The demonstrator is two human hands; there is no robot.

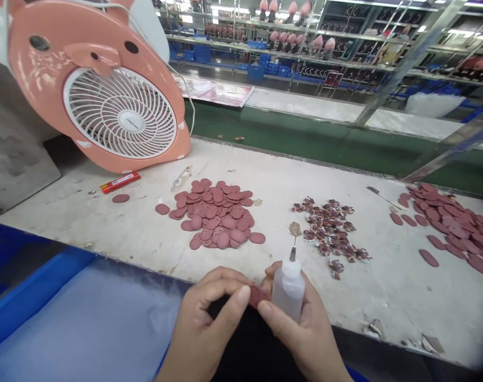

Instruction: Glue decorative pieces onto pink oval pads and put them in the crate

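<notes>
Close to the table's front edge, my left hand [214,313] pinches a dark red oval piece [256,295] between thumb and fingers. My right hand [300,329] also touches that piece with its thumb and holds a translucent white squeeze bottle [289,291] with a thin needle tip [292,253] pointing up. Beyond my left hand lies a pile of similar red oval pieces [217,215]. Past the bottle, to the right, a heap of small brown wired parts [331,231] is spread out. The fingers hide part of the held piece.
A pink animal-shaped fan [124,121] stands at the back left, near a red box [120,182]. More red ovals [456,223] lie far right. A green conveyor belt [289,139] runs behind the table [273,180]. A blue bin [86,318] with a plastic liner sits below left.
</notes>
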